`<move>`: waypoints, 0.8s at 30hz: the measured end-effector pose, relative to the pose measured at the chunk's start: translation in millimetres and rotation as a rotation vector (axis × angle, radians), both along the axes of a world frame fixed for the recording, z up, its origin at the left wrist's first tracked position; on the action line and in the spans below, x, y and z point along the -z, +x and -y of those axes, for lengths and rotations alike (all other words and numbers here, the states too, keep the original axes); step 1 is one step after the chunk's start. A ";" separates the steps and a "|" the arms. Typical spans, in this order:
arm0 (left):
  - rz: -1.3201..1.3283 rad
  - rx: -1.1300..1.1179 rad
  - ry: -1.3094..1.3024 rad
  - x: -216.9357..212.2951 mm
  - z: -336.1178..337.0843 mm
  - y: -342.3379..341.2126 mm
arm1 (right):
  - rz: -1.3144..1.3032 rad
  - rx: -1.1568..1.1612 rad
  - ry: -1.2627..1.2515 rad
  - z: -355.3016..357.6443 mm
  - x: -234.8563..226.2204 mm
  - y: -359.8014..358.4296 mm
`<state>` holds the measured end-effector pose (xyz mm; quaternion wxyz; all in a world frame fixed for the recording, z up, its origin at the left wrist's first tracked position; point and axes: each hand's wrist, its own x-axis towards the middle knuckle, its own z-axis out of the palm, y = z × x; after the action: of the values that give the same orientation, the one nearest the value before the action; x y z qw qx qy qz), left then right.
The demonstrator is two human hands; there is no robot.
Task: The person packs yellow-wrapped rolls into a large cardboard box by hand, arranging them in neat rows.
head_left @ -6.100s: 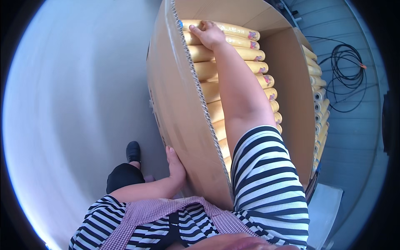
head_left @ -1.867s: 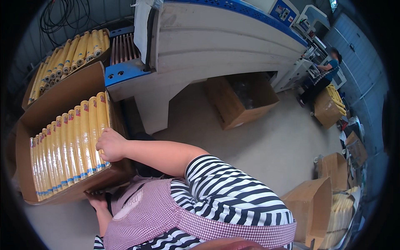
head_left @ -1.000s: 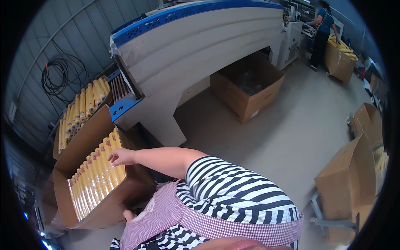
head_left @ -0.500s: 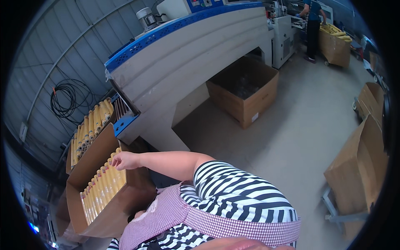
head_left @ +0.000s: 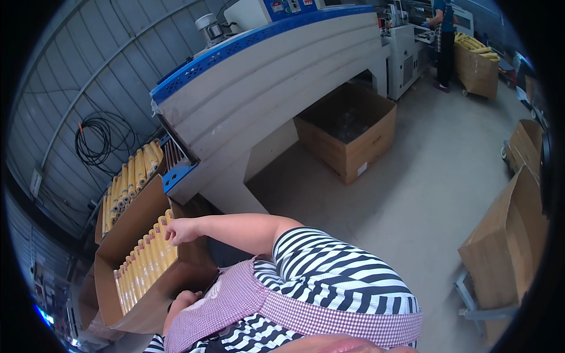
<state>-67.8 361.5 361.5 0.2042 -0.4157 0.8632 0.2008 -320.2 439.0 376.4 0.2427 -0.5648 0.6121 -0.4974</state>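
My right hand (head_left: 184,230) reaches across to the left, its fingers bent downward and apart, touching the upper ends of the yellow wrapped rolls (head_left: 147,259). These stand side by side, slightly tilted, in an open cardboard box (head_left: 112,309). No roll is lifted out of the row. My left hand (head_left: 187,299) is low, close to my checked apron (head_left: 235,291) and beside the box. Its fingers look curled; whether anything is inside them is hidden.
A second box of yellow rolls (head_left: 132,176) stands behind. A large machine with a blue edge (head_left: 265,88) rises ahead, an open carton (head_left: 347,141) beneath it. A co-worker (head_left: 444,41) stands far right near a cart of rolls (head_left: 477,65). Another carton (head_left: 500,241) is at right.
My right hand has shifted slightly right along the row, its fingers dipping lower against the rolls. My left hand, mostly hidden before, has come into view beside the apron.
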 end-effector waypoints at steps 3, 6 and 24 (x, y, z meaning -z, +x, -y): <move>0.007 0.024 -0.006 -3.7 -5.1 0.5 | -0.030 -0.006 0.053 -3.9 1.1 -5.4; 0.012 0.044 -0.008 -5.0 -8.3 -0.8 | -0.037 0.003 0.077 -4.1 4.9 -8.9; 0.030 0.104 -0.030 -26.1 -25.6 14.8 | -0.063 -0.019 0.177 4.5 11.1 -1.9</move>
<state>-53.0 387.1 387.6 0.2210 -0.3761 0.8835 0.1707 -322.1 434.6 365.3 0.2771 -0.5623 0.6555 -0.4212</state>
